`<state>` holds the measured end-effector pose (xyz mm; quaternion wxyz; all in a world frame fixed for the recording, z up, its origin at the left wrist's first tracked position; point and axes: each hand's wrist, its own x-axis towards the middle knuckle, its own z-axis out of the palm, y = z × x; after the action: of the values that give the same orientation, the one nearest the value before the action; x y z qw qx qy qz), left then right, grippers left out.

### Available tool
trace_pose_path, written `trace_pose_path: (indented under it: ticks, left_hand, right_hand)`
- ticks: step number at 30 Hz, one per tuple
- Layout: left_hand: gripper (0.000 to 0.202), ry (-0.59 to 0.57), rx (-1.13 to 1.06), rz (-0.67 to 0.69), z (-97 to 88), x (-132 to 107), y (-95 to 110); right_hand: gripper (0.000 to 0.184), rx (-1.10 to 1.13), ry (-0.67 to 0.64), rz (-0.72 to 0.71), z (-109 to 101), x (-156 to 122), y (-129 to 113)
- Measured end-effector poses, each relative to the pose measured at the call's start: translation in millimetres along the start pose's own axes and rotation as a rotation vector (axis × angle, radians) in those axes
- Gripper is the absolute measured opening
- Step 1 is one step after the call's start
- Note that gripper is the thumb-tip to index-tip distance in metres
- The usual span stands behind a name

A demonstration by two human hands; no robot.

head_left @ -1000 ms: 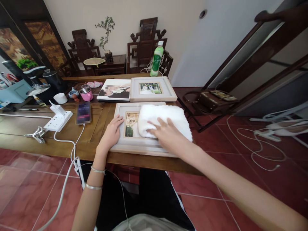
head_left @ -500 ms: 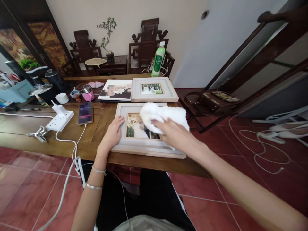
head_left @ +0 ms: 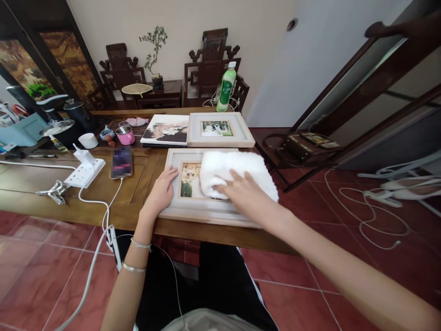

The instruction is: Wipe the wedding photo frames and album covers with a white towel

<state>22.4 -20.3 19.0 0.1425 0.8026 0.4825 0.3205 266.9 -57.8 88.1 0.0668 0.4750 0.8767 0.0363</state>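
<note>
A pale wooden picture frame (head_left: 200, 214) lies flat on the table, with a photo behind its front. My left hand (head_left: 163, 191) holds the frame's left edge, fingers bent over the border. In my right hand (head_left: 246, 197) is a white fluffy cloth (head_left: 237, 163), pressed onto the frame's front. The cloth spreads over the right half of the frame and hides much of the photo. Just behind, a second picture frame (head_left: 250, 135) lies beside a photo album (head_left: 165, 128) with a couple on its cover.
A phone (head_left: 121, 162) on a cable and a white power strip (head_left: 86, 174) lie to the left. A pink mug (head_left: 125, 134), a white cup (head_left: 88, 140) and a green bottle (head_left: 226, 87) stand farther back. White cables hang over the table's front edge (head_left: 206, 233).
The cloth has spread out and shifted a little toward me and to the right over the photo. My right hand has moved slightly with it. My left hand stays at the frame's edge.
</note>
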Motion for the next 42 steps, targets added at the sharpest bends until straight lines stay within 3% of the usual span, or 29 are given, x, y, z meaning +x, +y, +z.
trace_pose_path:
  ticks: [4, 8, 11, 15, 19, 23, 26, 31, 35, 38, 42]
  left_hand:
    - [0.051, -0.004, 0.012, 0.001, -0.1, 0.0, -0.5]
    - [0.049, -0.015, 0.018, 0.001, -0.7, 0.4, -0.1]
    - [0.046, -0.027, 0.022, 0.0, -0.8, 0.9, -0.4]
    - [0.044, -0.035, 0.018, 0.001, -0.6, 1.0, -1.9]
    - [0.043, -0.032, 0.009, 0.002, -0.8, 0.7, -2.5]
    - [0.043, -0.029, 0.005, 0.005, -1.5, 1.2, -2.3]
    - [0.044, -0.022, 0.008, 0.001, -1.5, 1.6, -2.4]
    - [0.046, -0.011, 0.019, 0.002, 0.2, 1.3, -3.7]
    - [0.046, -0.018, 0.034, 0.004, 1.0, 1.2, -4.3]
    - [0.047, -0.022, 0.036, 0.002, 0.6, 1.0, -4.0]
    - [0.047, -0.029, 0.033, 0.001, -0.4, 1.0, -3.1]
  right_hand:
    - [0.067, 0.18, -0.154, -0.074, -34.8, -44.2, -32.5]
    - [0.07, 0.318, -0.136, -0.147, -31.9, -53.9, -41.4]
    - [0.076, 0.317, -0.028, -0.14, -5.8, -34.1, -31.0]
    - [0.071, 0.219, 0.131, -0.022, 25.0, 13.9, 4.5]
    - [0.069, 0.102, 0.253, 0.133, 33.7, 61.5, 41.8]
    - [0.067, 0.066, 0.202, 0.149, 30.1, 78.5, 45.5]
    - [0.066, 0.067, 0.121, 0.091, 20.4, 61.1, 24.4]
    - [0.074, 0.184, -0.053, -0.06, -8.8, -6.9, -15.4]
    - [0.079, 0.371, -0.123, -0.227, -22.8, -51.1, -32.1]
    - [0.082, 0.435, -0.069, -0.25, -16.8, -55.3, -34.1]
    - [0.08, 0.392, -0.001, -0.118, 0.9, -26.2, -11.3]
